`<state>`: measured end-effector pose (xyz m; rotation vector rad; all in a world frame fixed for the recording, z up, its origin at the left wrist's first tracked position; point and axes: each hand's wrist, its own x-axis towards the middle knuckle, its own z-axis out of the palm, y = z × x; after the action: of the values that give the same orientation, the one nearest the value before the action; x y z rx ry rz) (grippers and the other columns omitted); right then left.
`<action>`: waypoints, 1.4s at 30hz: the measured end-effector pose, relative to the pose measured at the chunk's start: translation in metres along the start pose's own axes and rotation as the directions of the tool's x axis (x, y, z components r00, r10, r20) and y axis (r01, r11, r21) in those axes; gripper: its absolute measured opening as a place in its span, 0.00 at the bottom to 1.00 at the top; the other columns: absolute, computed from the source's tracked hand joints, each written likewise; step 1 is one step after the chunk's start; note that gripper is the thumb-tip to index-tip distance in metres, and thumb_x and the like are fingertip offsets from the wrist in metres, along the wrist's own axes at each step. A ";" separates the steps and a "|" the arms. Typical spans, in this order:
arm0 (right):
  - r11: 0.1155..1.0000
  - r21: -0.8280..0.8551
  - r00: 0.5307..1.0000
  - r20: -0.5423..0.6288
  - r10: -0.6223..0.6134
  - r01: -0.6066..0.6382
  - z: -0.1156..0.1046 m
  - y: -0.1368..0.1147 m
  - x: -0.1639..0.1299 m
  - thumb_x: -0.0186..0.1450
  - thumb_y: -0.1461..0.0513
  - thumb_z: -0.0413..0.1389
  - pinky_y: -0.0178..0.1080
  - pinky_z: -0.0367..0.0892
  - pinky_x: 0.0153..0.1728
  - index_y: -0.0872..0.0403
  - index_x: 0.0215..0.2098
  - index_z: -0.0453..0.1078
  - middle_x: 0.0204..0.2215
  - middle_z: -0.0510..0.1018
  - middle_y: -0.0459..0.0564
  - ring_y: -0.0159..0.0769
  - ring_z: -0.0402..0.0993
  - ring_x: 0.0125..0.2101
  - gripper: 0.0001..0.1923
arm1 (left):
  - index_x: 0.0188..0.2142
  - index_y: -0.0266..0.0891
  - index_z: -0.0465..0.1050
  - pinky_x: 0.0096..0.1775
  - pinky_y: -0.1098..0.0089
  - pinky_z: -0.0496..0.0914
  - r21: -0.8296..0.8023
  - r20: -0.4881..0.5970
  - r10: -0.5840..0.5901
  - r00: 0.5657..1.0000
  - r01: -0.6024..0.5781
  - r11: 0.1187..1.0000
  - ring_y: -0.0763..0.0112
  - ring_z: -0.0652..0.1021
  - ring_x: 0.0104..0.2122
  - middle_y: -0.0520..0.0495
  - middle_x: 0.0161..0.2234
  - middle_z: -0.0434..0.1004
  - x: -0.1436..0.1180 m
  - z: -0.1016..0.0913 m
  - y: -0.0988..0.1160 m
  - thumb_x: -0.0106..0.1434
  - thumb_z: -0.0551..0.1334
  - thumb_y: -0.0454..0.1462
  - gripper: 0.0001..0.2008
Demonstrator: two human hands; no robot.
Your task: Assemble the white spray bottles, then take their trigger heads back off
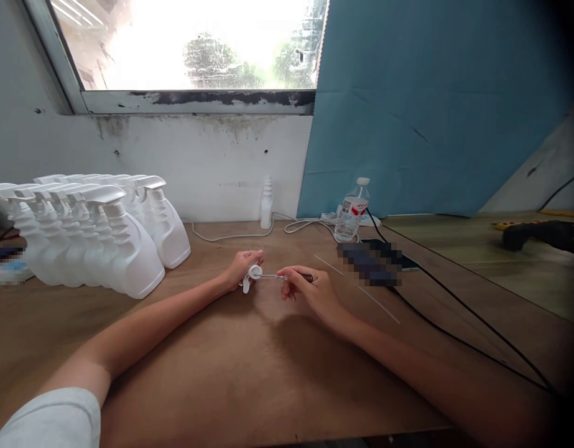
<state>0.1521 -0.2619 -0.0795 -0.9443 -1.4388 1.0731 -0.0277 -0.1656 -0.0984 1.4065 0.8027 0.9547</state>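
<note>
Over the middle of the table, my left hand (238, 271) is closed around a white trigger spray head (255, 272), its round collar turned toward the right and its lever hanging down. My right hand (317, 291) grips a thin screwdriver (270, 276) with a metal shaft and a dark handle. The shaft points left and its end meets the collar opening; how deep the tip goes cannot be made out. Part of the handle is hidden by my right fingers.
Several white spray bottles (142, 264) stand in rows at the left. A small white bottle (267, 208) and a clear water bottle (351, 214) stand near the wall. Thin clear tubes (379, 305), a phone (410, 264) and black cables (454, 339) lie at the right.
</note>
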 end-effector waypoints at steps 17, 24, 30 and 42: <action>0.935 -0.279 0.916 0.391 -0.096 0.218 -0.006 -0.010 -0.005 0.67 0.54 0.53 0.36 0.68 0.31 0.55 0.32 0.66 0.32 0.79 0.51 0.31 0.73 0.27 0.13 | 0.18 0.37 0.60 0.10 0.76 0.48 0.008 0.185 -0.030 0.982 0.030 1.000 0.82 0.59 0.08 0.57 0.12 0.57 -0.004 -0.001 0.002 0.54 0.64 0.55 0.26; 0.995 0.070 0.943 0.321 -0.090 0.071 0.002 0.006 -0.003 0.65 0.52 0.56 0.42 0.71 0.37 0.53 0.33 0.61 0.32 0.80 0.51 0.35 0.76 0.32 0.14 | 0.19 0.38 0.59 0.10 0.75 0.49 -0.006 0.202 -0.079 0.976 0.082 0.997 0.81 0.60 0.08 0.58 0.12 0.57 -0.002 -0.004 0.001 0.55 0.63 0.55 0.26; 0.989 -0.034 0.943 0.306 -0.129 0.146 0.005 0.007 -0.007 0.67 0.53 0.54 0.40 0.71 0.42 0.53 0.34 0.63 0.34 0.78 0.50 0.34 0.76 0.37 0.12 | 0.20 0.40 0.57 0.10 0.75 0.51 -0.029 0.197 -0.075 0.978 0.082 0.996 0.78 0.61 0.08 0.57 0.11 0.57 0.004 -0.007 -0.003 0.58 0.58 0.55 0.24; 0.872 -0.367 0.919 0.341 -0.198 0.324 -0.012 -0.012 -0.006 0.60 0.67 0.51 0.32 0.63 0.27 0.54 0.27 0.64 0.24 0.75 0.46 0.29 0.69 0.24 0.04 | 0.18 0.37 0.59 0.15 0.75 0.48 0.124 0.219 -0.018 0.975 -0.010 0.992 0.82 0.59 0.11 0.57 0.13 0.58 -0.003 0.005 -0.002 0.55 0.62 0.56 0.26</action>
<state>0.1645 -0.2698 -0.0694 -0.8676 -2.0395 0.7299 -0.0245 -0.1702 -0.1004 1.5868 0.7076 0.7395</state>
